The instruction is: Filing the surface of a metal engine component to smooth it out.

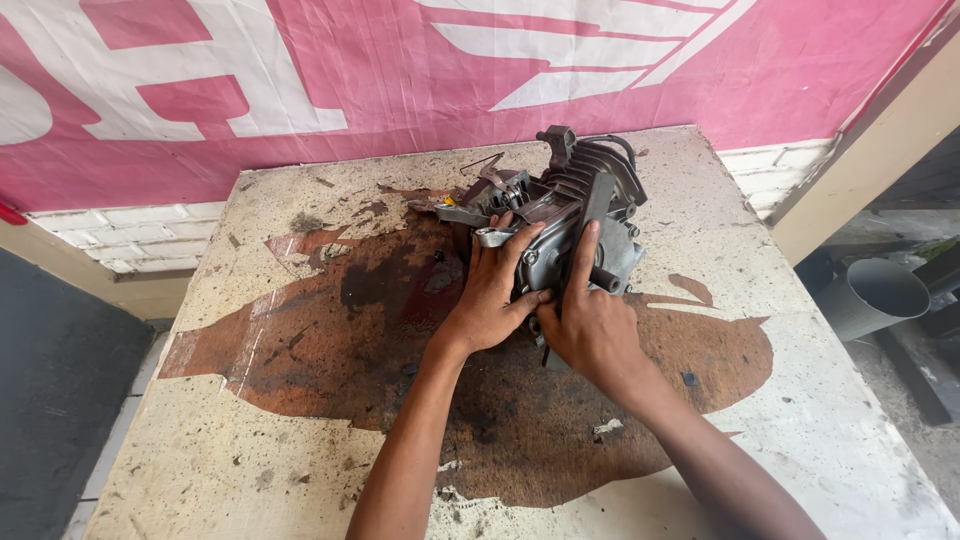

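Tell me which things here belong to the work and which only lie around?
In the work:
small engine, grey with cooling fins
left hand on it
right hand on it

Lying around:
stained worktable
pink banner
grey pipe on the floor

Two bare forearms (no sleeves, no gloves).

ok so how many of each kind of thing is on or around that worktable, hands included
hand: 2, left hand and right hand, both on the engine
small grey engine: 1
stained worktable: 1
pink banner: 1
grey pipe: 1, off to the right of the table
total: 6
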